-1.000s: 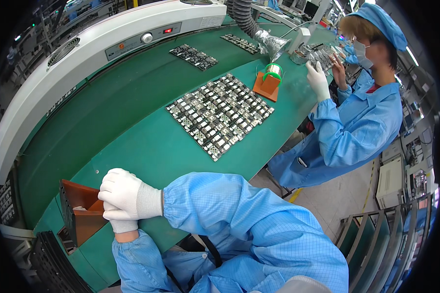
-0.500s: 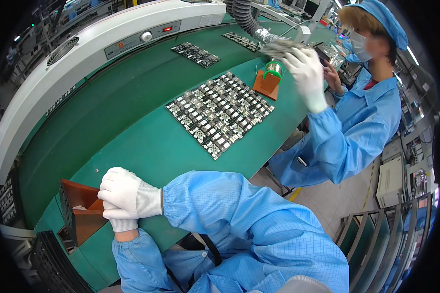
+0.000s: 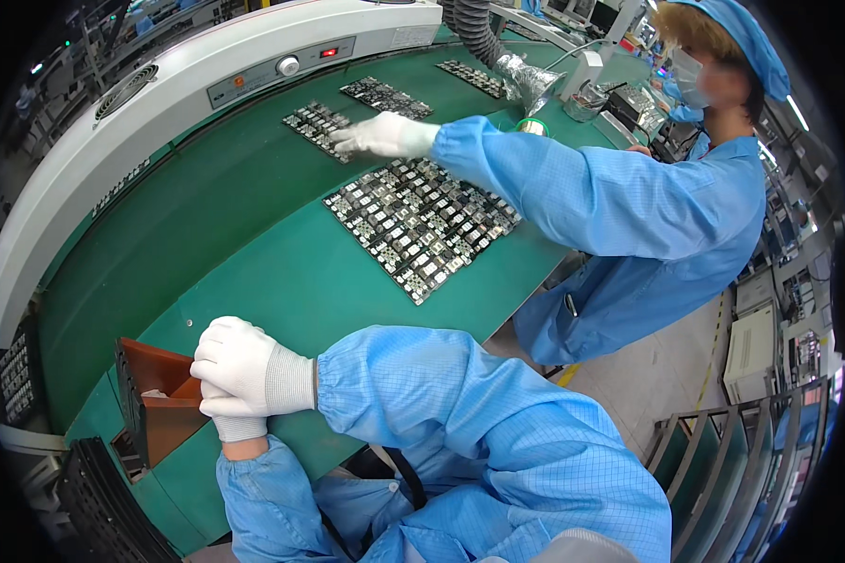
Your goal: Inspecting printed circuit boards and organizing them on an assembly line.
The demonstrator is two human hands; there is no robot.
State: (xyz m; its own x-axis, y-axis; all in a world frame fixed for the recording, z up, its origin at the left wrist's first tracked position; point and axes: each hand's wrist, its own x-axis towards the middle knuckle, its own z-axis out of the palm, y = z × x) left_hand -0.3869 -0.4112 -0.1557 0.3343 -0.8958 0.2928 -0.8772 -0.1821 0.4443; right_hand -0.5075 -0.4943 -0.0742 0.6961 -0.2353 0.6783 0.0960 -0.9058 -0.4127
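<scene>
My right hand [image 3: 238, 361], in a white glove, lies folded over my left hand [image 3: 223, 406] at the near left end of the green bench [image 3: 282, 305]. Its fingers are bent round the left hand. Most of the left hand, its fingers included, is hidden underneath. Both hands are right beside an orange-brown open bin [image 3: 171, 427] with something pale inside. Beyond them on the bench lies a large block of circuit board panels [image 3: 422, 230], side by side. No tool or board shows in either of my hands.
At the right, a co-worker's gloved hand [image 3: 385, 136] reaches across to a board panel [image 3: 314, 127] on the green belt [image 3: 160, 220]. Another panel [image 3: 385, 97] lies beyond it. A white hood [image 3: 160, 89] with a knob arches over the belt. A slotted rack [image 3: 742, 460] stands lower right.
The co-worker's gloved hand has swung left from near the solder wire reel, with a blurred panel, to the belt, where another panel now lies. My hands stay folded in place.
</scene>
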